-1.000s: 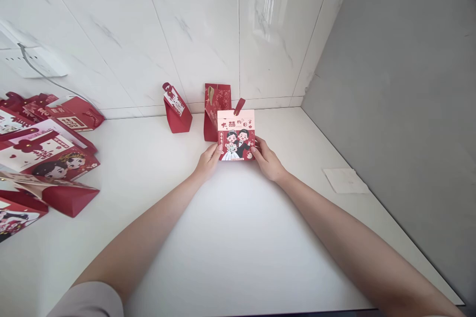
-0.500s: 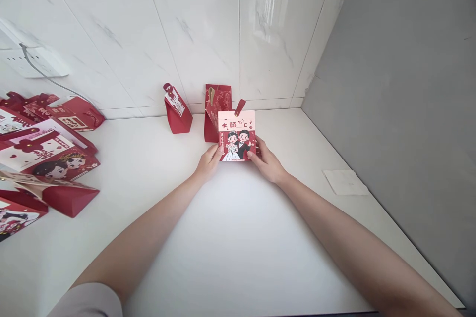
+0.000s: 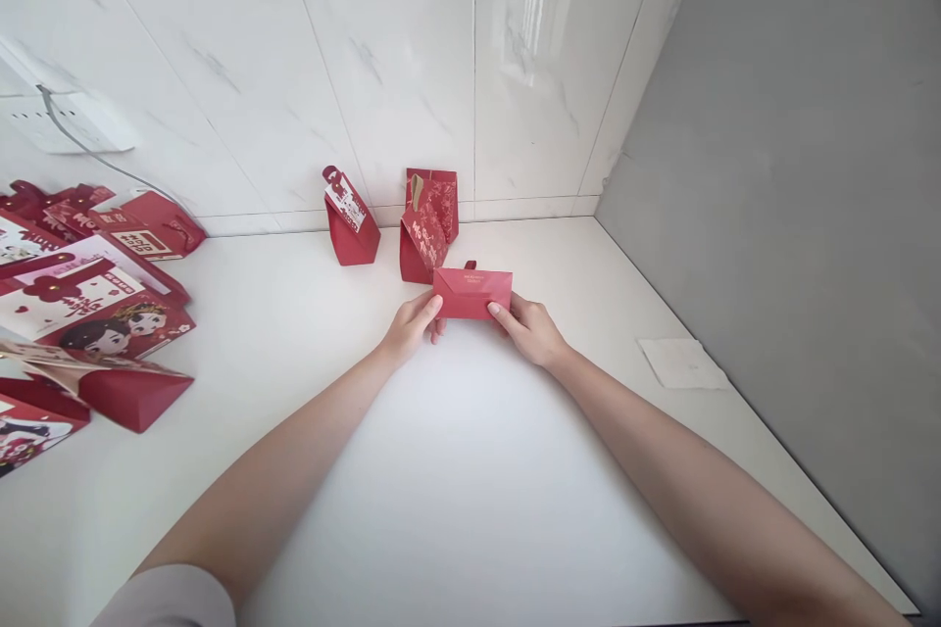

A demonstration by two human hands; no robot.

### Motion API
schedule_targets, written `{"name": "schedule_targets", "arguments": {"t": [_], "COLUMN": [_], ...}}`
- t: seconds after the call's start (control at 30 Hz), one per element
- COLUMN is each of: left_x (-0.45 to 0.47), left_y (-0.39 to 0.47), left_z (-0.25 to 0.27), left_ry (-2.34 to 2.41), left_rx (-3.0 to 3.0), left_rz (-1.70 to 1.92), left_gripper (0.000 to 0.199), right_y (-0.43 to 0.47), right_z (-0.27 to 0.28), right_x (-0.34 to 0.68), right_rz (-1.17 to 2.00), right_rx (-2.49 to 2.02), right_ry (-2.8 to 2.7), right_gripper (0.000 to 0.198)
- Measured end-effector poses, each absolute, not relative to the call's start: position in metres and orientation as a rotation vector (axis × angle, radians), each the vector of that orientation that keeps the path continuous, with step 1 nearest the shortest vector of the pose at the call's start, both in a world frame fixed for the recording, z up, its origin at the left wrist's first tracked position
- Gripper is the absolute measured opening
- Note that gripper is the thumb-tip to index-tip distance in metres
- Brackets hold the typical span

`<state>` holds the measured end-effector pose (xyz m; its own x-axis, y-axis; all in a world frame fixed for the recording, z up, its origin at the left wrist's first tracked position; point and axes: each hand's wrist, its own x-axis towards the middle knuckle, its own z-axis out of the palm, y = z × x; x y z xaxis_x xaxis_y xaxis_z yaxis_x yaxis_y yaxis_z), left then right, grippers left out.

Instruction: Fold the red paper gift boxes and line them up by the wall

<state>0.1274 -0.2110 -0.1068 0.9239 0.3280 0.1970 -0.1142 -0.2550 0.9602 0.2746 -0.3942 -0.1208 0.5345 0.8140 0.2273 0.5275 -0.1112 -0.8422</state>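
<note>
Between my hands is a red paper gift box [image 3: 474, 292], tipped so that its plain red underside with small gold print faces me. A bit of its dark red ribbon loop shows behind the upper edge; the picture side is hidden. My left hand [image 3: 414, 321] is closed on the box's left end, thumb on the near face. At the right end my right hand [image 3: 535, 326] grips it the same way. Just behind stands a red patterned gift box [image 3: 426, 245] with a tan ribbon loop, overlapping another red one against the wall.
A red gift box with a white label [image 3: 353, 223] stands by the tiled wall. Several more gift boxes [image 3: 139, 392] crowd the left side below a socket [image 3: 80, 124] with a grey cable. A white tissue [image 3: 682, 363] lies near the grey panel [image 3: 794, 216] at right.
The gift box has tilted in my hands: its front with the cartoon couple has turned out of sight, and its red underside now faces me. Both hands keep their hold.
</note>
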Motion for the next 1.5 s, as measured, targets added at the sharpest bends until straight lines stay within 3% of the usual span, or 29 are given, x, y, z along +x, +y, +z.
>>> {"name": "schedule_targets", "arguments": {"t": [0.9, 1.07, 1.23, 1.5], "left_x": [0.129, 0.130, 0.131, 0.134], "left_y": [-0.208, -0.201, -0.205, -0.205], "left_z": [-0.111, -0.118, -0.114, -0.112], "left_ry": [0.315, 0.284, 0.237, 0.230], "left_rx": [1.753, 1.727, 1.654, 1.797], "left_rz": [0.457, 0.635, 0.623, 0.576], "left_gripper": [0.062, 0.071, 0.051, 0.043], "right_y": [-0.391, -0.391, -0.392, -0.389], "right_z": [-0.129, -0.132, -0.128, -0.125], "right_x": [0.280, 0.281, 0.279, 0.280], "right_rz": [0.394, 0.221, 0.268, 0.498], "right_rx": [-1.671, -1.638, -1.524, -1.440], "right_ry": [-1.044, -1.126, -1.347, -1.189], "right_gripper": [0.047, 0.048, 0.077, 0.055]}}
